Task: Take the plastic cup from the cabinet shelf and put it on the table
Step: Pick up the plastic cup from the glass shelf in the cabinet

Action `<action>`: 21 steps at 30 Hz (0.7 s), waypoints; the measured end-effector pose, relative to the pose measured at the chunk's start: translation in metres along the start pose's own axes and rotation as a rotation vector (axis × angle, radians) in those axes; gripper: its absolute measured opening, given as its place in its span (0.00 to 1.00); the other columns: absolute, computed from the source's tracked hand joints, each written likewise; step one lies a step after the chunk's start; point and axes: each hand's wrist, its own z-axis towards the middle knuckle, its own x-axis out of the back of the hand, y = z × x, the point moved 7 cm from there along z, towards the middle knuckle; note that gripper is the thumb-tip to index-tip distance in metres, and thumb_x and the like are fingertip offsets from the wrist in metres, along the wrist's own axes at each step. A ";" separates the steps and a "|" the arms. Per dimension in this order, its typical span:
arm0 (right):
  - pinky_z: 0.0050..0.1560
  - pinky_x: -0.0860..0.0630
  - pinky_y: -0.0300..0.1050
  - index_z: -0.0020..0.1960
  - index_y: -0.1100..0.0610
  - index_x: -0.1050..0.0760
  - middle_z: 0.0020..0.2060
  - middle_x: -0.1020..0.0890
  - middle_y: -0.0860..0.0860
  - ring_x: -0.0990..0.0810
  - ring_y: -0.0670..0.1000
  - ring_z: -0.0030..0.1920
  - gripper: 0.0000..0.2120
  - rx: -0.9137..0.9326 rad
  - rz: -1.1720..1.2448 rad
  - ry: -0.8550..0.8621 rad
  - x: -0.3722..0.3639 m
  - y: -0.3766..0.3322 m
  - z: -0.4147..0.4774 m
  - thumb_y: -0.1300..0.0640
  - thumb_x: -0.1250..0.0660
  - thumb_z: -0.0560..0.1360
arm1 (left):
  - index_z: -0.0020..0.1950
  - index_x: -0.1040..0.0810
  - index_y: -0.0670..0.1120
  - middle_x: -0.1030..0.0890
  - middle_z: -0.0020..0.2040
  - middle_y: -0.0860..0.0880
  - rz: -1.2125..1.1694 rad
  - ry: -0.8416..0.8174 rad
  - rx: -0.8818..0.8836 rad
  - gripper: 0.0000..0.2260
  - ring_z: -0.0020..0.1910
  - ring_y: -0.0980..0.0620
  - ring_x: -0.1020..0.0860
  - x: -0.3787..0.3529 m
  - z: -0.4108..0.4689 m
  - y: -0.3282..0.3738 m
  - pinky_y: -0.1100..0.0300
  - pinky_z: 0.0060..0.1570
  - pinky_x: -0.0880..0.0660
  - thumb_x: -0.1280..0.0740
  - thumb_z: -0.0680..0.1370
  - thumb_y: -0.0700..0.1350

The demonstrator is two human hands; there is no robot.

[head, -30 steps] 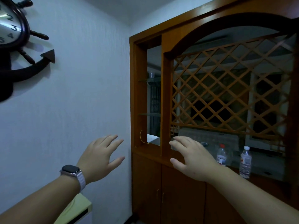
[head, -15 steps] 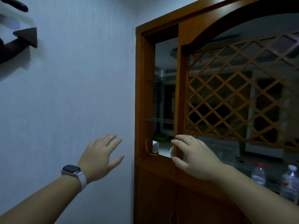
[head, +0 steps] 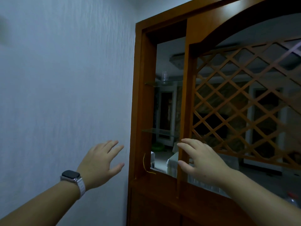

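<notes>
A clear plastic cup (head: 164, 77) stands on the upper glass shelf (head: 156, 83) inside the narrow open bay of a wooden cabinet (head: 140, 98). My left hand (head: 101, 162), with a watch on its wrist, is raised in front of the white wall, fingers spread, holding nothing. My right hand (head: 201, 159) is raised in front of the cabinet's upright post, well below the cup, fingers apart and empty. No table shows in this view.
A lower glass shelf (head: 156, 132) sits under the cup's shelf. A wooden lattice panel (head: 244, 101) fills the cabinet's right side. Closed cabinet doors (head: 154, 207) lie below. A bottle with a red cap (head: 293, 199) shows at the right edge. White wall (head: 65, 79) on the left.
The view has moved closer to the cabinet and swung right; the wall clock has left the frame. Both hands stay raised and empty, and the cup now appears larger.
</notes>
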 end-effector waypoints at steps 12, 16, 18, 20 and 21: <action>0.73 0.44 0.47 0.77 0.45 0.44 0.77 0.40 0.44 0.44 0.46 0.76 0.31 0.043 0.098 0.000 -0.095 0.113 0.131 0.37 0.43 0.77 | 0.68 0.27 0.49 0.21 0.65 0.46 0.034 0.026 0.044 0.28 0.62 0.46 0.23 -0.109 0.156 0.003 0.49 0.58 0.27 0.43 0.74 0.63; 0.72 0.41 0.47 0.77 0.45 0.42 0.76 0.38 0.43 0.42 0.46 0.75 0.30 0.063 0.184 0.049 -0.100 0.139 0.171 0.38 0.42 0.77 | 0.71 0.30 0.50 0.23 0.66 0.47 -0.032 0.075 0.079 0.29 0.63 0.47 0.26 -0.123 0.199 0.006 0.51 0.60 0.29 0.42 0.74 0.63; 0.72 0.40 0.48 0.76 0.46 0.41 0.76 0.38 0.44 0.42 0.46 0.75 0.30 0.076 0.210 0.056 -0.103 0.145 0.185 0.38 0.42 0.77 | 0.71 0.30 0.50 0.24 0.67 0.47 -0.022 0.079 0.054 0.28 0.64 0.47 0.26 -0.128 0.216 0.006 0.51 0.60 0.30 0.42 0.75 0.63; 0.73 0.39 0.50 0.76 0.46 0.41 0.75 0.37 0.44 0.41 0.47 0.75 0.30 0.094 0.212 0.069 -0.102 0.150 0.199 0.38 0.42 0.77 | 0.71 0.31 0.51 0.25 0.68 0.48 -0.014 0.074 0.048 0.28 0.65 0.47 0.27 -0.129 0.231 0.000 0.50 0.62 0.30 0.43 0.75 0.63; 0.73 0.39 0.50 0.76 0.46 0.41 0.75 0.37 0.44 0.41 0.47 0.74 0.30 0.101 0.209 0.080 -0.100 0.152 0.206 0.38 0.42 0.77 | 0.72 0.32 0.51 0.26 0.69 0.48 -0.005 0.075 0.050 0.29 0.66 0.47 0.28 -0.128 0.240 -0.004 0.49 0.63 0.31 0.43 0.75 0.64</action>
